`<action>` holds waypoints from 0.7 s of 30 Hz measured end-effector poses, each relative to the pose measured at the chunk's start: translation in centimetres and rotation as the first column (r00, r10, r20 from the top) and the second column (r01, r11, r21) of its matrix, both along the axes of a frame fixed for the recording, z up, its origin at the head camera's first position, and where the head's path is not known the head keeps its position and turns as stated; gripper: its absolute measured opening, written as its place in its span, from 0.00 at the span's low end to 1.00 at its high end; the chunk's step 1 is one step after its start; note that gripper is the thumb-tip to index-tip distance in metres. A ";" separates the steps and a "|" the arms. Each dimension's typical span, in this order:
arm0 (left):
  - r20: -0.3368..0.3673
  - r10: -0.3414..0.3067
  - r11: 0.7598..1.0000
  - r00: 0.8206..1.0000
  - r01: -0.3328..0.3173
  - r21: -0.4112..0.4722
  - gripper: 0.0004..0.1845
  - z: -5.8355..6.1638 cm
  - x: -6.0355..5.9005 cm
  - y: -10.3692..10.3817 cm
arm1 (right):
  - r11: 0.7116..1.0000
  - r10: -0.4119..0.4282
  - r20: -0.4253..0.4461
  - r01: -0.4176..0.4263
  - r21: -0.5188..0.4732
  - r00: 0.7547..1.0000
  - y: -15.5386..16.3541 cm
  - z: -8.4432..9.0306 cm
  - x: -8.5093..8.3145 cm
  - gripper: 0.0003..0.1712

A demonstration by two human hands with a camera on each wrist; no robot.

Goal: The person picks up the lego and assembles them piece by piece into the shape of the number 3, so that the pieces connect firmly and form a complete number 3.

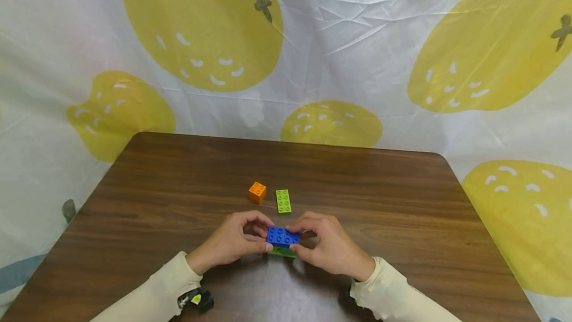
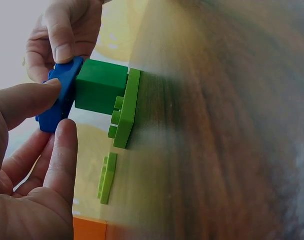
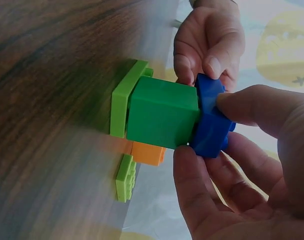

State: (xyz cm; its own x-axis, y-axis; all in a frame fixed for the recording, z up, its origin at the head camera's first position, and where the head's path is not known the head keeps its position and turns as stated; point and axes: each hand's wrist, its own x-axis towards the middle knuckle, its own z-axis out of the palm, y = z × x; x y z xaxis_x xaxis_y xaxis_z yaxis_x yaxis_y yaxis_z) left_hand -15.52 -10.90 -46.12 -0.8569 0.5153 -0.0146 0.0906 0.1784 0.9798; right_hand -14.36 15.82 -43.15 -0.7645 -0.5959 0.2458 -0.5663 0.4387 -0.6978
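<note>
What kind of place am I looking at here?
Probably a makeshift tabletop recording setup: a dark wooden table, a creased lemon-print sheet hung behind it, and toy bricks, with both hands on a blue brick.

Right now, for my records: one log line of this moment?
left hand + right hand: pinch blue plate | atop green brick | orange brick apart

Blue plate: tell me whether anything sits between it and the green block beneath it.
Nothing visible does. The blue plate lies directly against the green block, which stands on the light green plate. The left hand and right hand pinch the blue plate's ends.
</note>
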 end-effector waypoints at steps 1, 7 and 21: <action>-0.001 0.000 1.000 1.000 0.000 -0.003 0.21 0.0 0.0 0.0 | 1.000 0.005 -0.003 -0.005 -0.004 1.000 0.0 -0.1 -0.1 0.18; -0.001 -0.005 1.000 1.000 0.005 -0.020 0.20 -0.1 -0.1 -0.1 | 1.000 0.025 -0.031 -0.024 0.011 0.999 -0.1 0.0 -0.3 0.18; 0.012 -0.005 1.000 1.000 0.005 -0.030 0.20 -0.2 -0.2 -0.1 | 0.999 0.006 -0.012 -0.005 0.043 1.000 -0.1 0.1 -0.2 0.19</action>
